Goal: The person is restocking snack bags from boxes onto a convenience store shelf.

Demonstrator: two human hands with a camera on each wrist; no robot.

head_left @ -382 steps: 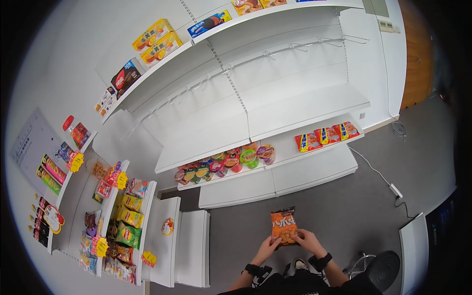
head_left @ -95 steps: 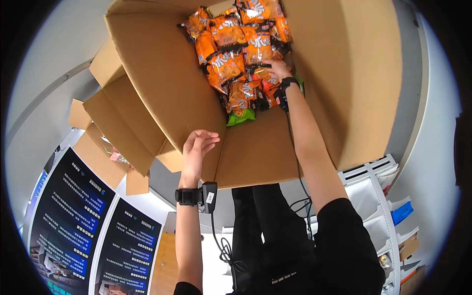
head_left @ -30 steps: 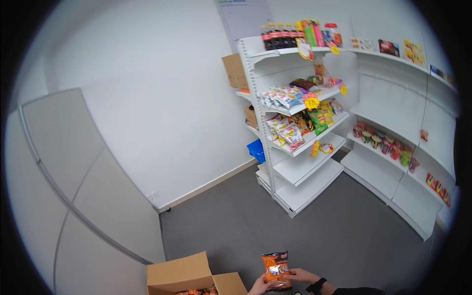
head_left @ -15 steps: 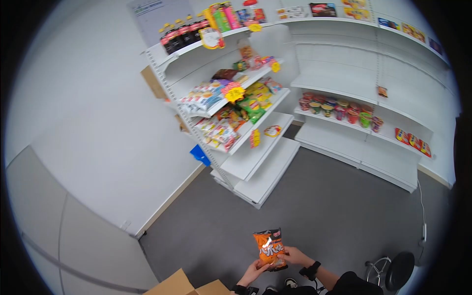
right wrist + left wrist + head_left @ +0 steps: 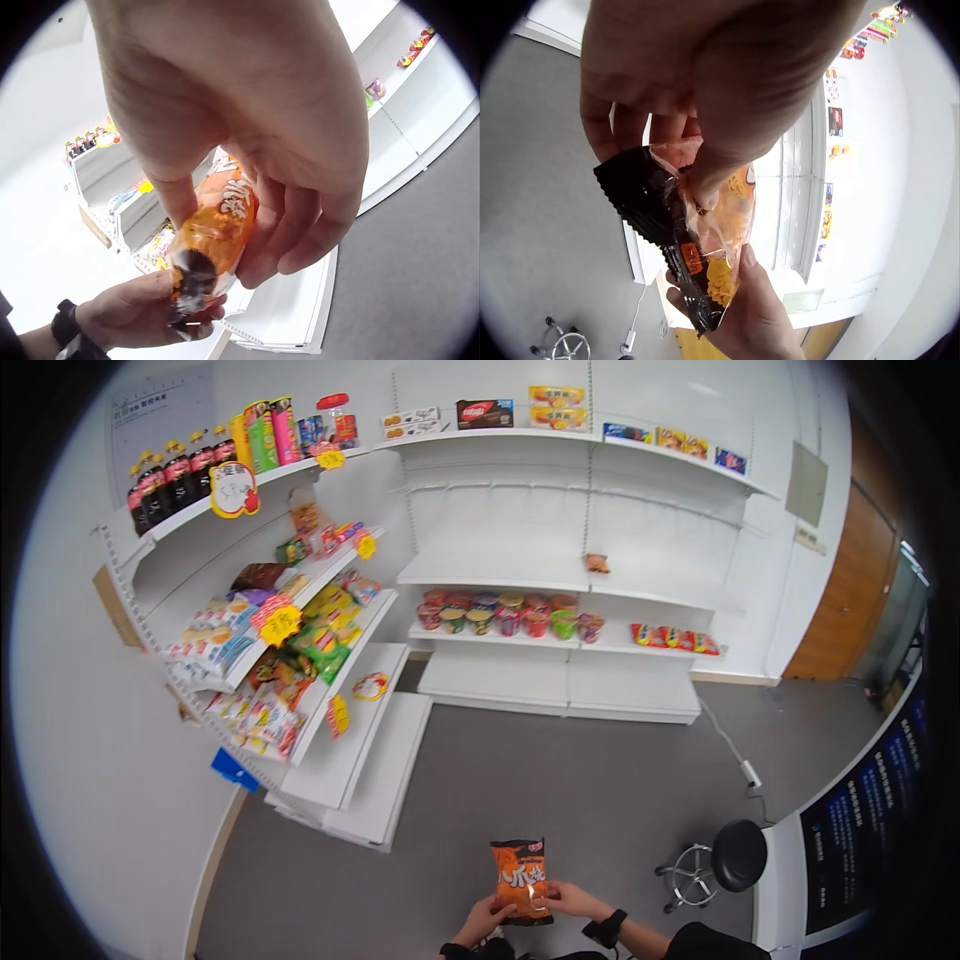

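Grey floor (image 5: 560,780), stocked shelves (image 5: 330,660) ahead, stool (image 5: 735,855) right; left grip (image 5: 487,920), right grip (image 5: 570,900) pinching snack bag (image 5: 520,880).

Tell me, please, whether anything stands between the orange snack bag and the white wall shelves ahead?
Nothing visible does. The left hand and right hand grip the orange snack bag, and the grey floor from it to the wall shelves shows no obstacle. The black stool and white cable lie off to the right.

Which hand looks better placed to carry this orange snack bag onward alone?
Right, probably. The right hand wraps its fingers and thumb round the middle of the orange snack bag, while the left hand only pinches its black bottom edge.
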